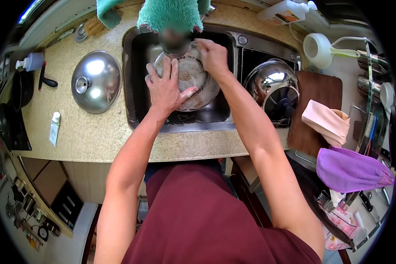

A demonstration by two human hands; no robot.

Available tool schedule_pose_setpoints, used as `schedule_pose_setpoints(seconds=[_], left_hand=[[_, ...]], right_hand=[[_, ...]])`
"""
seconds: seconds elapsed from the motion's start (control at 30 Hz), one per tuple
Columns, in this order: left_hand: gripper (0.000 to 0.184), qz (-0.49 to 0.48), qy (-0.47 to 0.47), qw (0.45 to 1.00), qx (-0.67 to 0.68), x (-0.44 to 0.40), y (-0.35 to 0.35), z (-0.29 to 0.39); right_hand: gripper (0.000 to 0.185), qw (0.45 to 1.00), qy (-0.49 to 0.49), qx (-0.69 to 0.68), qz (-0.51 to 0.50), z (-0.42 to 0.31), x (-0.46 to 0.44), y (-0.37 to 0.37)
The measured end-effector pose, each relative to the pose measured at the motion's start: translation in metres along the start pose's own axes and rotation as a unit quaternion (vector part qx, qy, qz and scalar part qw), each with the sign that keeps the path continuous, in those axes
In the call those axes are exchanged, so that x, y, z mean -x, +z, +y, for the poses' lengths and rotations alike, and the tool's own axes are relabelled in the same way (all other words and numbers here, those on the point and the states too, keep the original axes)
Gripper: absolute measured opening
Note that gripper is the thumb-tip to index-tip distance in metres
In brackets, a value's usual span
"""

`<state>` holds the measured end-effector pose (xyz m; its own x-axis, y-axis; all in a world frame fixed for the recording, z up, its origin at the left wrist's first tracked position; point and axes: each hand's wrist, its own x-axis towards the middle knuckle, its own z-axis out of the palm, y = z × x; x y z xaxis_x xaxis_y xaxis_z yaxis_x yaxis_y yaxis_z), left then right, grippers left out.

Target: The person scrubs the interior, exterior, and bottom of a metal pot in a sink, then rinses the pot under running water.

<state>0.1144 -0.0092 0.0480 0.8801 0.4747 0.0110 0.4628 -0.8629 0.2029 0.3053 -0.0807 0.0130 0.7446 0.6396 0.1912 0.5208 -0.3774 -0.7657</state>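
my left hand lies splayed on the dish, gripping nothing, its spread fingers pressed over the near left part; my right hand is curled at the far right rim, and i cannot tell whether it is closed on the rim, on a scrubber or on nothing. the dish is round, filmed with suds, and sits in the left basin of the sink, just under the blurred tap. to wash it well, i think i should bear down with the flat left palm so it cannot skid, rub along the rim in short strokes, and turn it a little at a time, since wet soap will make it slippery. a shiny bowl stands in the right basin. on the speckled surface to my left are a domed lid, a tube and a pump bottle. a green towel hangs beyond the sink. to my right are a brown board with a pink pouch over it, a purple towel and a crowded rack; cupboards sit below.
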Motion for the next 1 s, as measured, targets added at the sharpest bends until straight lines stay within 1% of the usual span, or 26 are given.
schedule_pose_setpoints(seconds=[0.1, 0.13, 0.17, 0.23, 0.3, 0.37, 0.4, 0.43, 0.47, 0.5, 0.57, 0.63, 0.67, 0.7, 0.73, 0.77, 0.8, 0.83, 0.87, 0.9, 0.97, 1.0], left_hand=[[0.102, 0.004, -0.016, 1.0, -0.002, -0.001, -0.001, -0.002], [0.102, 0.008, -0.01, 1.0, 0.017, 0.0, -0.002, -0.003], [0.101, 0.014, -0.007, 0.999, 0.036, -0.002, -0.002, -0.003], [0.102, 0.008, -0.012, 0.999, 0.028, 0.001, -0.002, -0.003], [0.103, 0.01, -0.013, 0.999, 0.034, -0.001, 0.0, -0.003], [0.104, 0.015, -0.016, 0.999, 0.033, 0.0, 0.0, -0.002], [0.105, 0.006, -0.025, 0.999, 0.041, 0.0, 0.001, -0.002], [0.106, -0.002, -0.039, 0.998, 0.046, 0.001, 0.001, -0.004], [0.106, 0.001, -0.047, 0.998, 0.044, 0.0, -0.002, -0.006], [0.108, -0.008, -0.051, 0.997, 0.053, -0.003, -0.002, -0.004], [0.11, -0.029, -0.06, 0.996, 0.062, 0.002, -0.001, -0.003], [0.111, 0.002, -0.054, 0.997, 0.057, 0.0, 0.001, -0.003], [0.115, -0.014, -0.068, 0.996, 0.062, -0.001, -0.002, -0.003], [0.115, -0.014, -0.067, 0.996, 0.061, 0.0, -0.001, -0.003], [0.117, 0.0, -0.116, 0.988, 0.1, 0.003, 0.001, -0.002], [0.12, 0.014, -0.165, 0.976, 0.14, 0.005, 0.001, -0.001], [0.12, 0.018, -0.171, 0.975, 0.141, 0.004, -0.001, 0.0], [0.121, 0.013, -0.209, 0.961, 0.181, 0.003, -0.002, 0.0], [0.122, 0.002, -0.244, 0.944, 0.221, 0.006, -0.002, 0.0], [0.122, -0.001, -0.249, 0.943, 0.222, 0.009, 0.003, 0.0], [0.123, -0.023, -0.231, 0.955, 0.183, 0.01, 0.01, -0.001], [0.122, -0.01, -0.236, 0.952, 0.196, 0.011, 0.008, 0.001]], right_hand=[[0.02, 0.999, -0.023, -0.03, -0.011, 0.003, 0.009, -0.006], [0.022, 0.995, 0.087, -0.035, -0.033, 0.003, 0.013, -0.017], [0.024, 0.998, 0.054, -0.015, -0.028, -0.002, 0.01, -0.016], [0.025, 0.998, -0.029, 0.011, -0.062, -0.011, 0.0, 0.002], [0.024, 0.978, -0.143, 0.046, -0.146, -0.029, -0.017, 0.016], [0.023, 0.962, -0.171, 0.108, -0.185, -0.017, -0.023, 0.025], [0.022, 0.975, -0.057, 0.07, -0.204, -0.024, -0.019, 0.008], [0.021, 0.973, 0.053, 0.028, -0.224, -0.029, -0.02, -0.004], [0.021, 0.986, 0.034, -0.109, -0.122, 0.014, -0.011, 0.01], [0.021, 0.994, -0.044, 0.015, -0.097, -0.004, -0.008, -0.004], [0.022, 0.964, -0.15, 0.18, -0.125, 0.003, -0.003, 0.031], [0.02, 0.99, -0.044, 0.03, -0.133, -0.013, 0.004, 0.062], [0.019, 0.993, -0.064, -0.033, -0.095, -0.004, 0.007, 0.071], [0.018, 0.988, -0.096, 0.009, -0.123, -0.015, 0.002, 0.051], [0.018, 0.979, -0.13, 0.049, -0.148, -0.027, -0.003, 0.029], [0.016, 0.983, -0.119, 0.066, -0.124, -0.026, 0.001, 0.015], [0.016, 0.986, -0.106, 0.082, -0.101, -0.025, 0.004, 0.001], [0.017, 0.977, -0.155, 0.123, -0.083, -0.026, 0.006, -0.003], [0.021, 0.974, -0.177, 0.129, -0.065, -0.032, 0.014, 0.009], [0.026, 0.972, -0.151, 0.139, -0.117, -0.045, 0.025, 0.018], [0.025, 0.951, -0.251, 0.112, -0.138, -0.069, 0.026, 0.043], [0.022, 0.953, -0.275, 0.086, -0.09, -0.058, 0.018, 0.051]])
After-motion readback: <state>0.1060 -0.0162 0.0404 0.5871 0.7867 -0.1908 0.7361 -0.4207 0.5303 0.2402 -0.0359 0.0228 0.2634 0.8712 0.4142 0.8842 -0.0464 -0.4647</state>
